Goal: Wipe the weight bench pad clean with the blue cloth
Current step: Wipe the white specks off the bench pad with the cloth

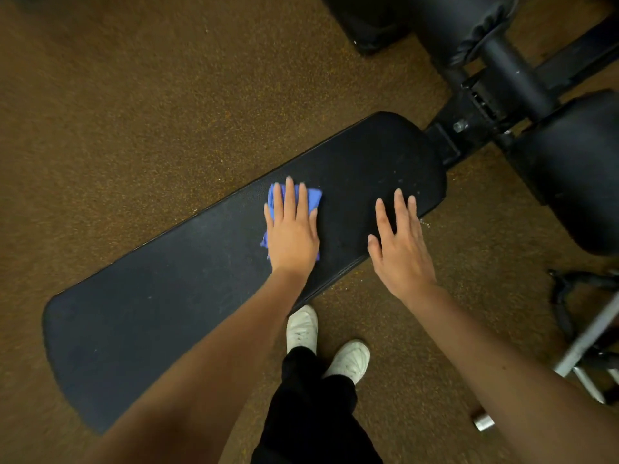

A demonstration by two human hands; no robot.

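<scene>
The weight bench pad (187, 279), long, black and lightly scuffed, lies on a slant across the middle of the head view, running from about 7 o'clock up toward 1 o'clock, where it meets the black bench frame (469, 128). On its upper half, just above frame centre, sits the blue cloth (313, 197), folded into a small wad. The left hand (292, 229) lies flat on top of it, fingers straight and close together, pressing the cloth to the pad so that only its blue edges show at the fingertips and at the hand's 9 o'clock side. At 3 o'clock from the cloth, apart from it, the right hand (398, 242) rests palm-down near the pad's near edge, fingers straight and slightly spread, holding nothing. A few pale specks dot the pad beyond this hand. Two white shoes (348, 360) stand on the brown speckled floor (134, 112) at 6 o'clock. Black padded rollers (569, 169) sit at 2 o'clock, and a small metal cylinder (483, 421) lies at 5 o'clock.
</scene>
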